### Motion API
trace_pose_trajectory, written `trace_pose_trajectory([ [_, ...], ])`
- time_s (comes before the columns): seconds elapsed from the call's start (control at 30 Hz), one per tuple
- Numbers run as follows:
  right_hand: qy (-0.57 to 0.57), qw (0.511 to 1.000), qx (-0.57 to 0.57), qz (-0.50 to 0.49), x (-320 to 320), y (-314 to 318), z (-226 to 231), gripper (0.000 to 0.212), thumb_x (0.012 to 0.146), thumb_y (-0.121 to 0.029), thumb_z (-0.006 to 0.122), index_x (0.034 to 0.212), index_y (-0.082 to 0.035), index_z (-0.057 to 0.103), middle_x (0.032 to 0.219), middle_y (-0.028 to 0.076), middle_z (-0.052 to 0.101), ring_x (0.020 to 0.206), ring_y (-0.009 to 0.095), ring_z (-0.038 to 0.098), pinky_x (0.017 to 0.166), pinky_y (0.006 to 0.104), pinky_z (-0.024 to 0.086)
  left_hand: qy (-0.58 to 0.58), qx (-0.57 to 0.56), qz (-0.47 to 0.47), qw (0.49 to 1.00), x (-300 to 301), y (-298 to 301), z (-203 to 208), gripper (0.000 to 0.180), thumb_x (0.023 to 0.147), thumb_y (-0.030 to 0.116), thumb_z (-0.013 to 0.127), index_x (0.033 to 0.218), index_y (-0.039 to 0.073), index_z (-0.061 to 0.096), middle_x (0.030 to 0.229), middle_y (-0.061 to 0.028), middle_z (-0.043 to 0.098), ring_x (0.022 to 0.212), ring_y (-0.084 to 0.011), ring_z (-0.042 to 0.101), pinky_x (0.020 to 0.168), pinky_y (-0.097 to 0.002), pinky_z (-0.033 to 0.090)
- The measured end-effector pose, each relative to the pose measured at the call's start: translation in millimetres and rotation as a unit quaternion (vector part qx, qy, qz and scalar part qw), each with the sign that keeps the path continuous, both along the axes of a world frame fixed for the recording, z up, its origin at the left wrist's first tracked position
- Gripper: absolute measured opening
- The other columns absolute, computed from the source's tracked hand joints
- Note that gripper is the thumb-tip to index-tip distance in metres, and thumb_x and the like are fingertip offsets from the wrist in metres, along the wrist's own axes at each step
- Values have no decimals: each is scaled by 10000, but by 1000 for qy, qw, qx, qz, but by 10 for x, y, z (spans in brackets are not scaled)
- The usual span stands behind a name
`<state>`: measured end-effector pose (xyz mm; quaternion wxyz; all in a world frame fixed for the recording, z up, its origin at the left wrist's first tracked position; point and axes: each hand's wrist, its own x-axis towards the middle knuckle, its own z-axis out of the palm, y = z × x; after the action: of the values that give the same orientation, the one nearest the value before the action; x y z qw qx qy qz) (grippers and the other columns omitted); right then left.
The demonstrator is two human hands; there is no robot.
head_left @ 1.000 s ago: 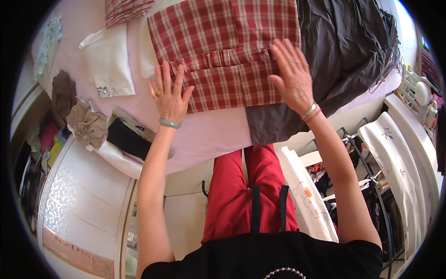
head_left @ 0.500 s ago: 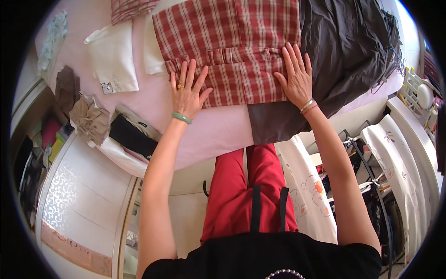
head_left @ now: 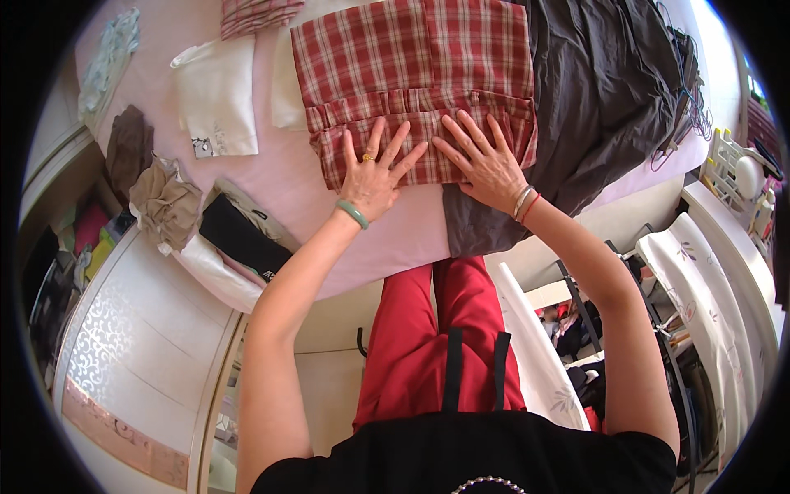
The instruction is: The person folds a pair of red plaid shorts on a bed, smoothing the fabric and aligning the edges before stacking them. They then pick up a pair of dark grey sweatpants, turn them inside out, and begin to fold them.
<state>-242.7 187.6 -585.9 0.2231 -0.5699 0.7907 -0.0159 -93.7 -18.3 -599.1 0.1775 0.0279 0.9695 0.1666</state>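
A red plaid garment with a gathered waistband (head_left: 362,58) lies spread on the bed, its near part folded over. My left hand (head_left: 372,177) rests flat on its near left part, fingers spread; a ring and a green bangle are on this hand and wrist. To the right, my right hand (head_left: 487,165) lies on the same folded part with fingers stretched and apart. Neither hand grips the cloth. Beneath and right of the plaid is a dark grey garment (head_left: 605,90), wrinkled, reaching the bed's near edge.
The bed (head_left: 329,247) has a pink sheet. On its left lie a folded white garment (head_left: 218,99), brown crumpled cloth (head_left: 164,202) and a black folded garment (head_left: 239,230). Wire hangers (head_left: 691,107) sit at the right edge. A cloth-covered rack (head_left: 699,288) stands lower right.
Both hands have slid inward over the plaid cloth, the right one moving left and the left one slightly right. The plaid's near left edge sits a little further right in view.
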Motion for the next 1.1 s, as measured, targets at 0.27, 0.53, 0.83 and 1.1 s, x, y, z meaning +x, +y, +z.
trace_pose_trajectory([
  [0.27, 53, 998, 7, 16, 3, 6, 58, 666, 878, -188, 581, 1506, -205, 360, 1609, 74, 233, 1491, 281, 209, 1145, 548, 269, -50, -45, 20, 998, 23, -28, 122, 865, 819, 17, 573, 1552, 340, 247, 1646, -17, 108, 1504, -356, 112, 1061, -770, 199],
  [0.53, -172, 983, 50, 40, 95, 247, 523, 721, 840, -48, 540, 1519, -161, 325, 1572, 170, 283, 1459, 352, 267, 1120, 556, 304, -341, 148, 3, 929, 93, -74, 811, 792, 878, 47, 507, 1563, 303, 203, 1651, -53, 62, 1499, -405, 83, 1056, -772, 220],
  [0.83, -419, 904, 86, 2, -905, -407, 592, 595, 795, -10, 493, 1389, -58, 492, 1069, 274, 651, 911, 410, 656, 833, 471, 510, -291, 626, 279, 668, -96, -1318, 379, 722, 965, 614, 449, 1478, 108, 433, 1407, -70, 534, 1220, -215, 544, 1066, -329, 381],
  [1.1, -271, 953, 136, -28, -1594, -945, 201, 410, 789, -177, 626, 1179, -47, 635, 1004, 190, 685, 915, 344, 654, 825, 404, 516, -146, 675, 532, 490, 319, -1364, -26, 844, 968, 700, 288, 1494, 43, 346, 1501, -79, 427, 1362, -246, 426, 1135, -409, 336],
])
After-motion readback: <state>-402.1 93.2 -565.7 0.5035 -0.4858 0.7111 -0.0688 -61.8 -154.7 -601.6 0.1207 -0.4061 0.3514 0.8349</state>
